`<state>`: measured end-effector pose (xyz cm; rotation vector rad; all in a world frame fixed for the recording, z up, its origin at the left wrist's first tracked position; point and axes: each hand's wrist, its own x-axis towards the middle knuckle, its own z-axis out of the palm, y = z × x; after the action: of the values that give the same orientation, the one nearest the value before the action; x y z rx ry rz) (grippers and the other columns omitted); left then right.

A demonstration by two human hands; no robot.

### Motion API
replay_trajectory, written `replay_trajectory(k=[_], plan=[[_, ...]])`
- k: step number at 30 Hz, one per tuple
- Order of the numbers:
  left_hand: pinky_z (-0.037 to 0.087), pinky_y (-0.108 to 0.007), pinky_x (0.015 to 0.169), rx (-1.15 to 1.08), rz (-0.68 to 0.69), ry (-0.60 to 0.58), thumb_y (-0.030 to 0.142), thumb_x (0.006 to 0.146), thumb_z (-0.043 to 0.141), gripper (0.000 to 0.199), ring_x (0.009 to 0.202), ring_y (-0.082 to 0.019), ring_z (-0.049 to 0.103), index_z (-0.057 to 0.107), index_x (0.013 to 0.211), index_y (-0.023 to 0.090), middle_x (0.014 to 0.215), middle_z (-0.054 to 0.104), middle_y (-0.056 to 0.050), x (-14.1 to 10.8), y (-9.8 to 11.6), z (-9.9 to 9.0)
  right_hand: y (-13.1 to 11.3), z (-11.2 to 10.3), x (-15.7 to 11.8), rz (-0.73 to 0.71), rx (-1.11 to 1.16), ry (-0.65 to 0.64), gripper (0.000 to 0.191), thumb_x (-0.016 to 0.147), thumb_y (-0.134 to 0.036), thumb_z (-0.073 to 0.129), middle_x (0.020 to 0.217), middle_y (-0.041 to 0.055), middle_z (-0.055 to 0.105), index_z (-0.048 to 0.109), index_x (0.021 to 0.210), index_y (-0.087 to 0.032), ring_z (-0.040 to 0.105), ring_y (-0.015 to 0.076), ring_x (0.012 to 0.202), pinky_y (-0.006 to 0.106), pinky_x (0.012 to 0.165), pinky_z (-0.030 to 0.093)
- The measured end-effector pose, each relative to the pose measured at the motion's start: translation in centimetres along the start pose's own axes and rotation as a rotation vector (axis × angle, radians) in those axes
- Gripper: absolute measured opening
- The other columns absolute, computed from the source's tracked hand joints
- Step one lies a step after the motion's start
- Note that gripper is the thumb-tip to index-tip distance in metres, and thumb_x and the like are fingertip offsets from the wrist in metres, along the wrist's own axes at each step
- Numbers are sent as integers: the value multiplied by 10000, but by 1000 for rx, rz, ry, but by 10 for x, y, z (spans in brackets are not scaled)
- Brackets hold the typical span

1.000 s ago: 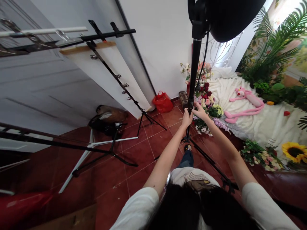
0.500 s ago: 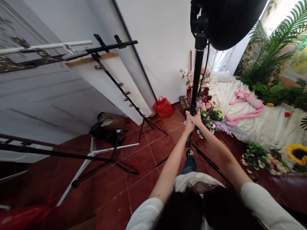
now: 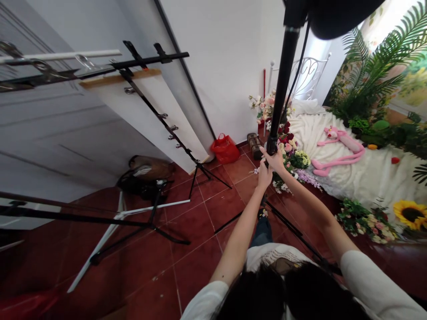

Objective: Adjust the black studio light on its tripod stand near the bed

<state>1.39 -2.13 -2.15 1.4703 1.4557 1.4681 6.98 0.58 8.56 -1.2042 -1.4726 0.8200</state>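
A black light stand [image 3: 282, 84] rises in front of me, leaning to the right, with a large dark lamp head [image 3: 342, 17] at its top, partly cut off by the frame. My left hand [image 3: 265, 174] is wrapped round the pole below its black collar. Just above and to the right, my right hand [image 3: 275, 161] grips the stand at the collar. A black cable [image 3: 298, 73] hangs beside the pole. The stand's legs [image 3: 283, 218] spread over the floor around my foot.
To the right, a pink plush toy [image 3: 347, 142] lies on a white blanket [image 3: 303, 129] among artificial flowers [image 3: 295, 158]. A red bag [image 3: 225, 149] sits by the wall. Backdrop stands with clips [image 3: 160, 111] and splayed legs [image 3: 133, 215] occupy the left.
The pole's upper part and the lamp head have shifted right and upward in view, so the pole leans more. Both hands stay on the stand, with the right hand turned slightly around it.
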Motion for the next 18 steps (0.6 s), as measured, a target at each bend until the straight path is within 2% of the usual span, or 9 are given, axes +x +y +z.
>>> replay_trajectory(k=[4,7,12,18], plan=[[392,-465,1121,32,-34,10,561,988,311,482,1283,-259,546,440,1256,183,1304,582,-181,-1,0,1,-32,-9,13,-57,-1,-40,498,774,-702,634,653,40,653,582,720,-210,678,196,669,309,695,554],[363,-464,1138,38,-41,24,601,978,297,530,1290,-265,539,448,1257,177,1296,587,-181,-3,-5,2,-46,-14,20,-88,-19,-66,488,795,-692,631,636,34,648,589,722,-210,671,193,671,314,715,550],[389,-448,1115,10,-24,63,618,970,302,544,1238,-252,571,469,1246,180,1254,613,-169,1,-12,7,-49,-14,25,-119,-23,-55,480,824,-668,622,638,34,649,606,727,-198,663,186,655,324,732,549],[399,-406,1119,-20,-38,124,672,944,299,583,1256,-230,563,501,1212,196,1258,606,-157,5,-14,11,-48,-17,27,-148,-26,-108,481,840,-672,597,682,38,667,635,810,-193,678,198,712,344,777,559]])
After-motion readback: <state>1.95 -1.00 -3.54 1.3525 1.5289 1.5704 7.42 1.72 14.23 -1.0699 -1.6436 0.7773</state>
